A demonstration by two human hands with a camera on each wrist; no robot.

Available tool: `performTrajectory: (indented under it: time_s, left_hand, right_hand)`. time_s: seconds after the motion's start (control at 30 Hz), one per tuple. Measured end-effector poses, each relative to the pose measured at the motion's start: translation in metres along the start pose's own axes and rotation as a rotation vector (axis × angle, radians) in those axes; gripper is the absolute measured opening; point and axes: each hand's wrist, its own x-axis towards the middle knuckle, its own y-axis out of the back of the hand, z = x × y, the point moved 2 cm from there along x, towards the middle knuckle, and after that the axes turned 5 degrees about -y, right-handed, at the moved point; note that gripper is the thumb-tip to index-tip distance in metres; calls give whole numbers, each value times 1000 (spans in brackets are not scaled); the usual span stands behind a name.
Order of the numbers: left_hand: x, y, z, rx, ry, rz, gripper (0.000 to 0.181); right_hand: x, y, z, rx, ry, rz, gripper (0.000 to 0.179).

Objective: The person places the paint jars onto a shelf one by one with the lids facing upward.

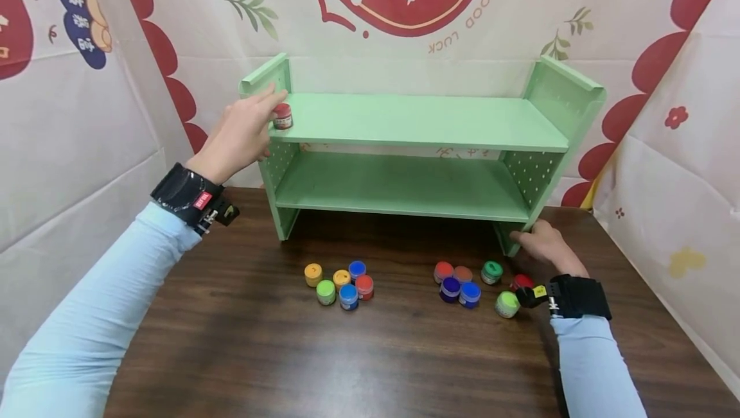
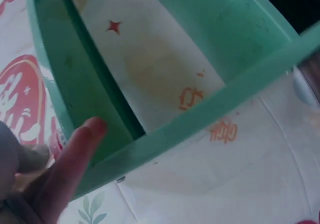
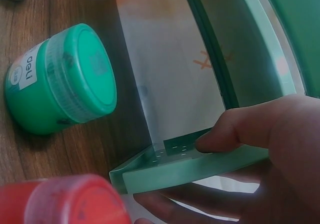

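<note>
My left hand (image 1: 245,126) is at the left end of the shelf unit's (image 1: 399,183) upper board, with its fingers around a small red paint jar (image 1: 282,117). In the left wrist view most of that jar is hidden behind blurred fingers (image 2: 75,166), and one finger reaches across the green edge. At the lower right, my right hand (image 1: 543,243) grips the front edge of the right side panel (image 3: 195,171), thumb inside and fingers outside. A green paint jar (image 3: 60,82) and a red-lidded jar (image 3: 75,201) stand near it.
On the dark wooden table (image 1: 358,366), a group of paint jars with an orange-lidded one (image 1: 313,273) stands left of centre. Another group, including a dark blue jar (image 1: 449,289), is to the right. A light green jar (image 1: 507,304) stands beside my right wrist. Printed cloth (image 1: 191,13) hangs behind.
</note>
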Motion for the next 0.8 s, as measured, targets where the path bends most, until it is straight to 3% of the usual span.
performTrajectory:
  time_s: [0.1, 0.2, 0.27, 0.33, 0.4, 0.53, 0.67, 0.8]
  left_hand:
    - [-11, -7, 6, -22, -54, 219, 50]
    - [-29, -27, 16, -46, -97, 446, 39]
    - [-44, -49, 25, -83, -110, 526, 34]
    - [-58, -74, 33, -127, -107, 534, 31]
    - [-71, -100, 40, -175, -101, 486, 29]
    - [-85, -141, 51, -230, -95, 283, 26]
    - [-89, -165, 62, -234, -109, 3, 23]
    - [-92, -179, 69, -236, -137, -302, 19]
  right_hand:
    - [1, 0, 2, -9, 8, 18, 37]
    - [2, -1, 3, -15, 11, 30, 36]
    - [1, -2, 3, -13, 11, 35, 36]
    - [1, -3, 3, -2, 9, 28, 37]
    - [2, -4, 2, 8, 8, 22, 37]
    - [3, -5, 0, 27, 3, 11, 37]
    - [2, -4, -1, 21, -1, 13, 37]
    - [1, -2, 1, 18, -19, 7, 38]
